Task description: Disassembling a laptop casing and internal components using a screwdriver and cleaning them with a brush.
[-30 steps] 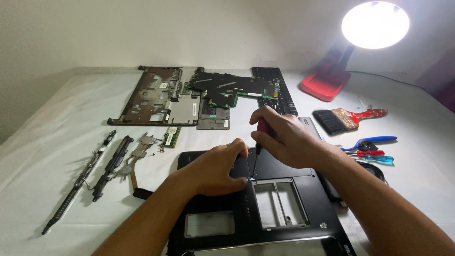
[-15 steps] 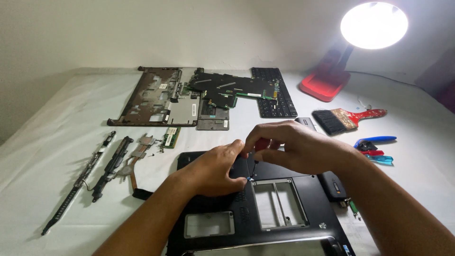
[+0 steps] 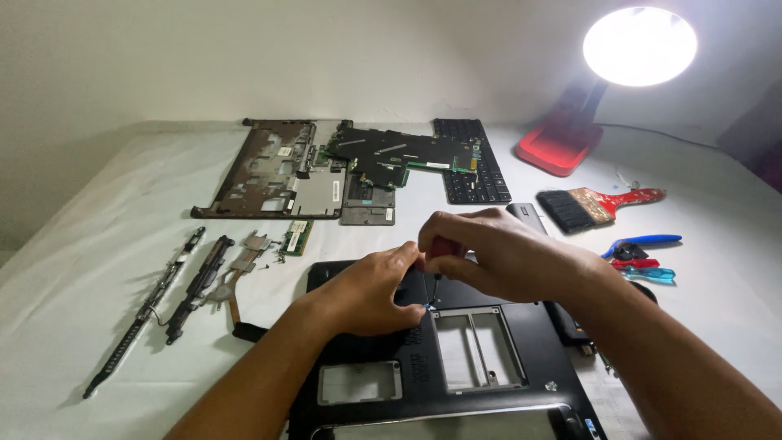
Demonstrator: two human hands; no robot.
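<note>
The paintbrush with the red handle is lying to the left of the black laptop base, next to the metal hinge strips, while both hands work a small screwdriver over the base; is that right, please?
Not quite. In the head view the paintbrush lies to the right, near the red lamp base; the hinge strips are on the left. The rest holds: the left hand and right hand work a small screwdriver over the black laptop base.

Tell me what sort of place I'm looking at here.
Probably a home repair bench for electronics: a white-covered table with a stripped laptop base, loose circuit board and keyboard, lit by a red desk lamp.
</note>
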